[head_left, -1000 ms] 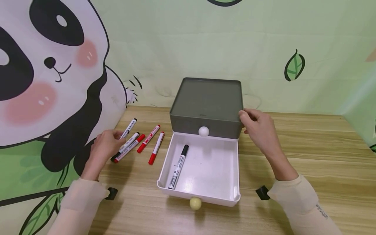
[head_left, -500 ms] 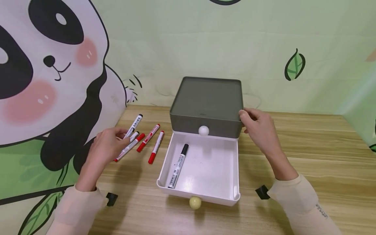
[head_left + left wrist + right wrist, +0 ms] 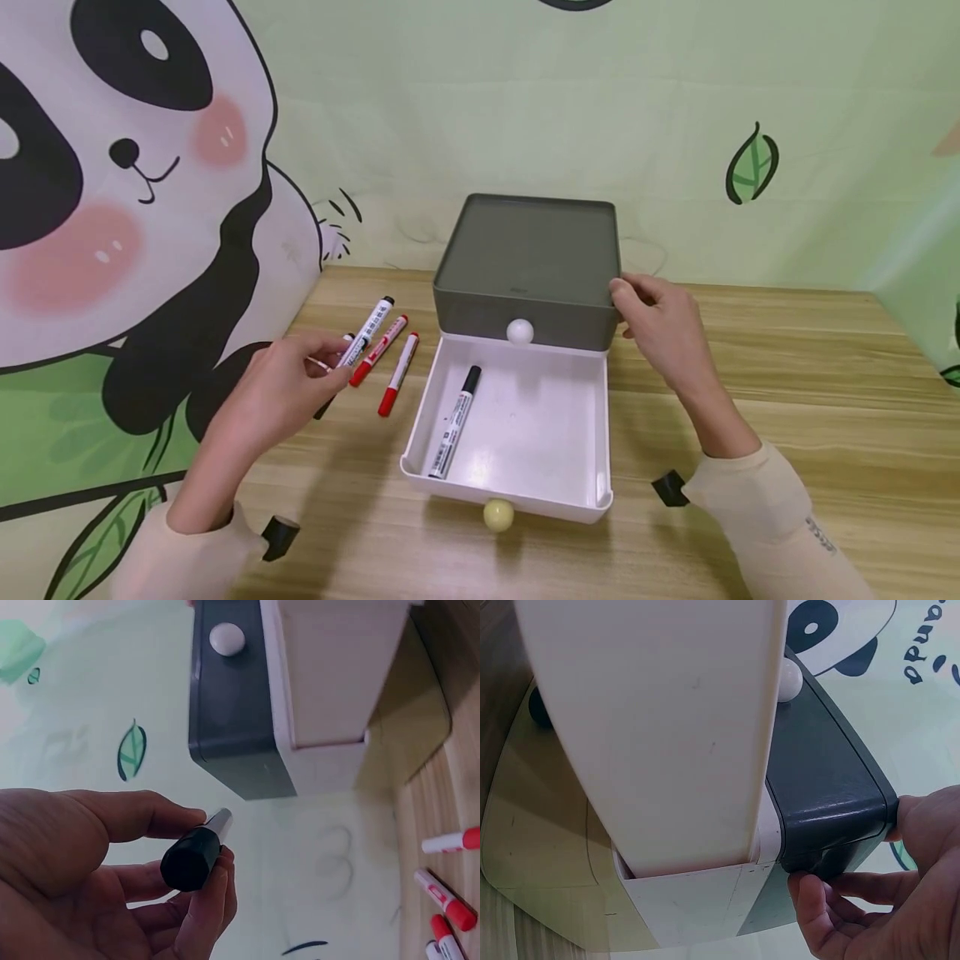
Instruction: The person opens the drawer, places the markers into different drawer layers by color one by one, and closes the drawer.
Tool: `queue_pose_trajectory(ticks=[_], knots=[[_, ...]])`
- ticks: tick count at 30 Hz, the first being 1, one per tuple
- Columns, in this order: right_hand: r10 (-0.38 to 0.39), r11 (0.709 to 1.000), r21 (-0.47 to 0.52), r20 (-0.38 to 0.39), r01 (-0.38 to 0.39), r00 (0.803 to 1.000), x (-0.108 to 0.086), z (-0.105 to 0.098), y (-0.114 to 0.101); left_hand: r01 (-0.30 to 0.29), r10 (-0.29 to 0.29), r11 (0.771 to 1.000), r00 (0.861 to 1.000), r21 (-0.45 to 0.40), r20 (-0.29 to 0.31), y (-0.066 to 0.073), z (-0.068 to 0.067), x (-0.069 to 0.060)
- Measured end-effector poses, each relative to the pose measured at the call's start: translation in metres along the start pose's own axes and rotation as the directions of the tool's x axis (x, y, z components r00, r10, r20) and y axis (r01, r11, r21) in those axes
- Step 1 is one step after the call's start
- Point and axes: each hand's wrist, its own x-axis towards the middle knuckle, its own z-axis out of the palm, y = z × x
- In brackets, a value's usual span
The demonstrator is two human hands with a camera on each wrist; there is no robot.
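Note:
My left hand (image 3: 281, 387) pinches a black-capped whiteboard marker (image 3: 369, 329) between thumb and fingers, above the other markers. In the left wrist view the black end of this marker (image 3: 189, 862) points at the camera. My right hand (image 3: 663, 333) grips the front right corner of the dark grey top of a small drawer unit (image 3: 536, 250), thumb on the upper edge. The unit's white drawer (image 3: 555, 433) is pulled out, and one black marker (image 3: 456, 425) lies along its left side.
Two red markers (image 3: 398, 375) lie on the wooden table (image 3: 795, 375) left of the drawer. Other markers beside them are mostly hidden by my left hand. A yellow knob (image 3: 498, 515) juts from below the drawer. A panda-printed cloth (image 3: 375, 108) hangs behind.
My left hand has lifted the black marker off the group and carried it to the right and a little up. My right hand has kept its grip on the drawer unit.

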Motion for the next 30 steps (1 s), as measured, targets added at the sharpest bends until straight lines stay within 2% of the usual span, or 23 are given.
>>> queue_pose_trajectory(ticks=[10, 19, 26, 30], knots=[[0.016, 1.000, -0.005, 0.001, -0.016, 1.000, 0.000, 0.000, -0.001, -0.064, 0.065, 0.997, 0.997, -0.035, 0.041, 0.026, 0.002, -0.016], [0.024, 1.000, 0.006, 0.002, -0.024, 1.000, 0.001, 0.000, -0.001, -0.056, 0.063, 0.996, 0.991, -0.063, 0.115, 0.046, 0.012, -0.027], [0.016, 1.000, -0.003, -0.003, -0.016, 1.000, 0.000, 0.000, -0.001, -0.117, 0.122, 0.992, 0.987, -0.053, 0.107, 0.057, 0.019, -0.029], [0.013, 1.000, -0.005, -0.003, -0.013, 1.000, 0.000, 0.000, -0.001, -0.108, 0.112, 0.993, 0.985, -0.038, 0.130, 0.063, 0.023, -0.028]])
